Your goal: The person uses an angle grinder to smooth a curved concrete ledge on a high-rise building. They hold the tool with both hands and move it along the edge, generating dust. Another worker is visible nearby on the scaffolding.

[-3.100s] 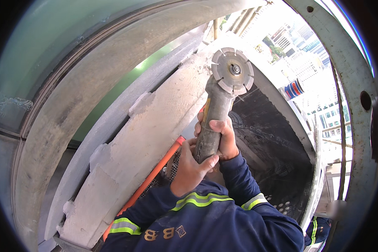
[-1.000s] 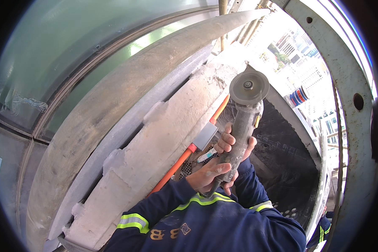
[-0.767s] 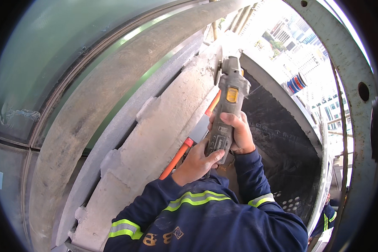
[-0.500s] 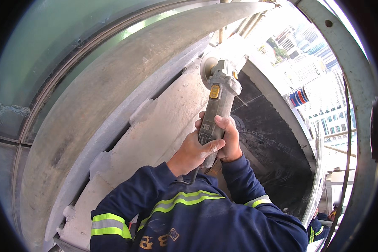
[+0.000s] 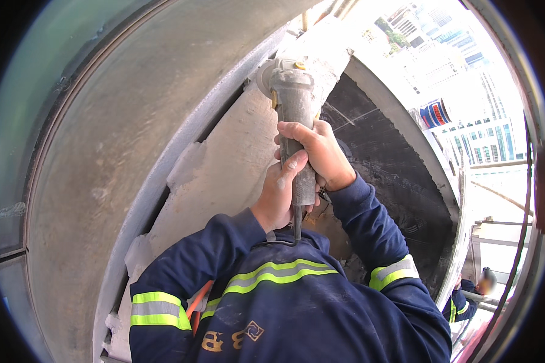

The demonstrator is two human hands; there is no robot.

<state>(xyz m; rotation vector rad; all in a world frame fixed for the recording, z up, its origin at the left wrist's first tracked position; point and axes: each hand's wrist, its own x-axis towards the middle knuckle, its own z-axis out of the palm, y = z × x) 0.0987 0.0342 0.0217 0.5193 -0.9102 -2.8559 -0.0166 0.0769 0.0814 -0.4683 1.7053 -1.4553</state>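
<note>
Both of my hands grip a grey angle grinder (image 5: pixel 293 91) with yellow buttons. My right hand (image 5: pixel 321 151) wraps round the upper part of its handle; my left hand (image 5: pixel 278 187) holds lower down, with the thumb across the body. The cutting disc (image 5: pixel 263 80) stands on edge at the head's left side, over the rough pale concrete ledge (image 5: pixel 206 193); whether it touches the ledge I cannot tell. A dark cable (image 5: pixel 297 227) leaves the bottom of the handle toward my jacket.
A big curved grey tube (image 5: pixel 103 151) and glazed panels (image 5: pixel 6 181) line the left. Right are a dark hollow (image 5: pixel 393 181), a blue tin (image 5: pixel 433 114), bamboo poles (image 5: pixel 499 163), a steel frame (image 5: pixel 536 181) and a co-worker (image 5: pixel 463 302) below. City buildings show beyond the edge.
The grinder's disc, earlier face-on to me, has turned edge-on to the left, and the tool sits further up and left. My grip has shifted higher, and the view has tilted.
</note>
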